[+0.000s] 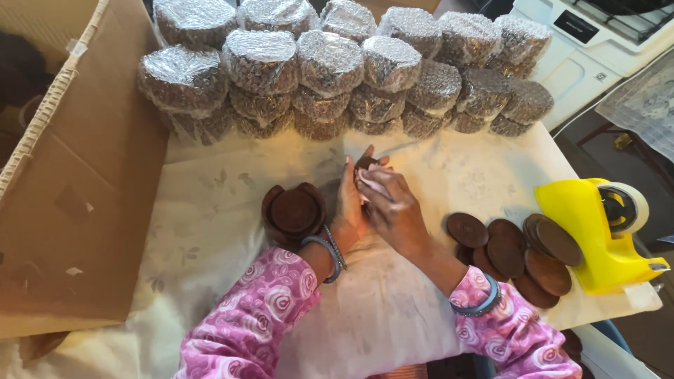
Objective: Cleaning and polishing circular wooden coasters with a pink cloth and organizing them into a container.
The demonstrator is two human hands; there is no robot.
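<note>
Left hand (349, 203): I see it upright on edge, fingers closed around a dark round wooden disc (365, 163), of which only the top rim shows above the fingertips.
Right hand (393, 210): laid over the left, it presses a small pale cloth (374, 184) against the face of the disc; fingers curled on the cloth.
Disc position: between both palms, above the middle of the desk (210, 210), just right of the holder.
Holder (293, 213): a dark wooden cup-like stand with a notched wall, resting on the desk and touching the left wrist area.
Loose discs (516, 251): a spread of flat brown rounds, overlapping, to the right of the right forearm.
Tape dispenser (597, 231): yellow, at the right desk edge, just beside the loose discs.
Wrapped bundles (337, 70): two tiers of bubble-wrapped rounds along the far edge.
Cardboard box (77, 189): open, at the left.
Step in hand: I judge this as wiping one disc.
Next move: it likely calls for turning the disc to reach its other face, keeping a firm edge grip.
</note>
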